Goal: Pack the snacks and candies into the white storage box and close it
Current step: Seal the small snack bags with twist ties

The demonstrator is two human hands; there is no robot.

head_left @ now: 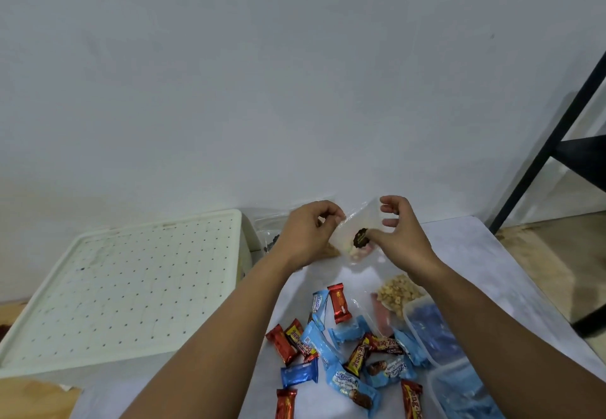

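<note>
Blue and red wrappers lie nearest you: a scatter of wrapped candy bars (347, 349) on the white bench (465, 248), to the right of the white storage box (121, 290). Right of the candy sit two clear lidded tubs, one (433, 330) just behind the other (465, 392), both showing blue contents. Just beyond the nearer bars, a clear bag of pale round snacks (398, 292) rests on the bench, touching the farther tub. Your storage box stands left of the bench with its perforated lid on. Farther out, both your hands hold a small clear pouch (355, 235) with a dark round label, raised above the bench and to the right of the box's far corner. Your left hand (308, 235) pinches the pouch's left edge with curled fingers; your right hand (398, 231) grips its right side, thumb near the label. Beyond the box, a black metal frame (557, 136) leans by the wall (262, 74).
</note>
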